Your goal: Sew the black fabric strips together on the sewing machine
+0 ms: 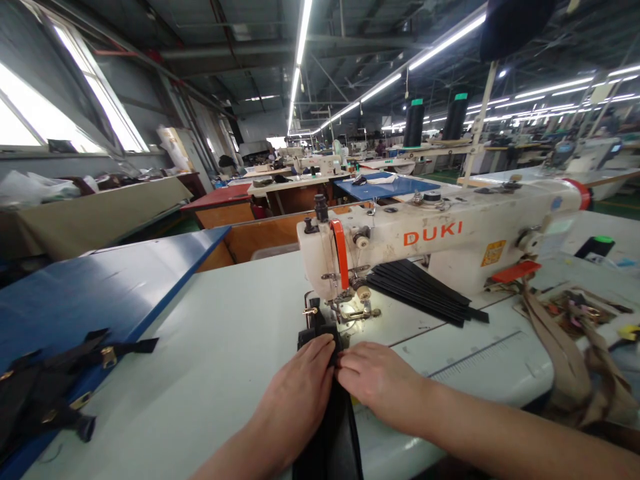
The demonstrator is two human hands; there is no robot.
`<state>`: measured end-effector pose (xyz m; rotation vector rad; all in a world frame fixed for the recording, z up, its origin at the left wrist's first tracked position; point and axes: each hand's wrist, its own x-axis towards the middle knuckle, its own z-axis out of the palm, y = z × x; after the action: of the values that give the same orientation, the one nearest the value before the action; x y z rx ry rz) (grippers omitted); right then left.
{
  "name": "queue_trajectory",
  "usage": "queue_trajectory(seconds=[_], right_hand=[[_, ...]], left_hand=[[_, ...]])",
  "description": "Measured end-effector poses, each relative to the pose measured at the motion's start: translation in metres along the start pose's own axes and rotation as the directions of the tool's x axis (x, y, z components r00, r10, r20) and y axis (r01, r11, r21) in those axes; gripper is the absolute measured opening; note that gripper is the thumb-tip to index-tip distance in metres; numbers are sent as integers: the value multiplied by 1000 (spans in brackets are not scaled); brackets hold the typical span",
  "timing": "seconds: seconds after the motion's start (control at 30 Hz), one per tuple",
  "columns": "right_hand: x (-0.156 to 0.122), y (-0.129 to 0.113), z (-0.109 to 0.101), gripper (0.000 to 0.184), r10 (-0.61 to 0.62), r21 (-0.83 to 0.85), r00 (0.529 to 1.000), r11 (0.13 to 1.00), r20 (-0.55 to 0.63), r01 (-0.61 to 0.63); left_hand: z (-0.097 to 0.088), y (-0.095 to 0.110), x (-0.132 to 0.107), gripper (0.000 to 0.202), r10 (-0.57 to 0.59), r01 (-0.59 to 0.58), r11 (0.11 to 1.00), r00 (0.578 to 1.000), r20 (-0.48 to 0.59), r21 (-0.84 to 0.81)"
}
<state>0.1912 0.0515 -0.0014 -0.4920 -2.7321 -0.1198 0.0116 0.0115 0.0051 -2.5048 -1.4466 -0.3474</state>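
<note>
A long black strap runs from the front edge of the table up to the sewing machine, its far end beside the lit needle area. My left hand is closed on the strap from the left, fingertips pressed on a folded black part. From the right my right hand pinches the same piece, its fingers nearly touching the left ones. A gold-coloured metal clasp lies at the strap's far end, left of the presser foot. The fingertips hide part of the fold.
Several flat black strips lie fanned under the machine arm. Black pieces with gold hardware lie on the blue table at left. Beige straps hang at right. Black thread cones stand behind the machine.
</note>
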Motion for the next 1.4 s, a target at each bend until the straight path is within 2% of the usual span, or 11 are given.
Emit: queue_trajectory(seconds=[0.2, 0.33, 0.53, 1.1, 1.23, 1.33, 1.4], right_hand=[[3, 22, 3, 6, 7, -43, 999, 999, 36, -6], [4, 30, 5, 5, 8, -38, 999, 999, 38, -6], [5, 32, 6, 7, 17, -32, 1000, 999, 8, -17], [5, 36, 5, 7, 48, 24, 999, 999, 19, -49], [0, 33, 3, 12, 85, 62, 996, 994, 2, -85], [-12, 26, -2, 20, 125, 103, 992, 987, -19, -122], [-23, 20, -5, 23, 166, 159, 986, 974, -29, -160]], left_hand=[[7, -4, 20, 37, -19, 19, 1000, 999, 28, -6], [13, -6, 23, 39, -56, 57, 998, 998, 14, -34], [13, -8, 26, 37, -88, 89, 990, 996, 13, -110], [12, -10, 31, 35, -53, 54, 996, 998, 17, -65], [5, -2, 23, 37, -25, 27, 998, 999, 26, -60], [-6, 14, 3, 36, 12, -11, 998, 1000, 18, -57], [-15, 27, -13, 36, 83, -84, 995, 996, -21, -46]])
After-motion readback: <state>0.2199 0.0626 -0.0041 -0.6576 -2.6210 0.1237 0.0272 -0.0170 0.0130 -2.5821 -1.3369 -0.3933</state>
